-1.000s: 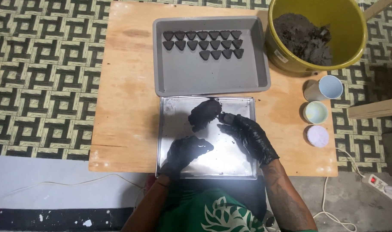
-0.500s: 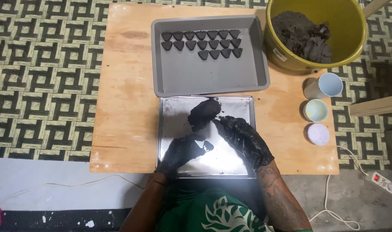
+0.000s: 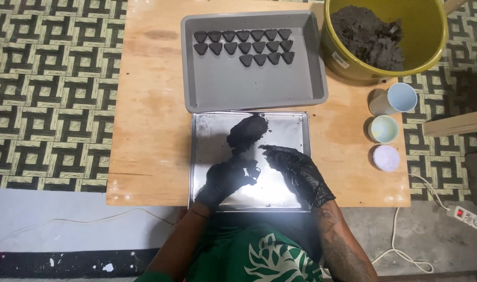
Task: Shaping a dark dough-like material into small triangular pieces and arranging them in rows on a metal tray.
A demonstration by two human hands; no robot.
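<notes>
Over the steel tray [image 3: 207,156], the gloved left hand [image 3: 223,180] is gripping a small mould [image 3: 250,171], while the right hand [image 3: 298,172] is hovering half-open beside it. Dark paste [image 3: 246,133] is lying just above; shaped pieces [image 3: 243,44] are sitting in the grey tray [image 3: 249,89].

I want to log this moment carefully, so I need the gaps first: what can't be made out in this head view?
- Left hand: what its gloved fingers hold over the metal tray is lost in glare and too small to tell.
- Right hand: its palm side faces down, hidden.
- Yellow bucket: its far rim is cut off by the top edge.
- Dark triangular pieces in the grey tray: surface detail too small.
</notes>
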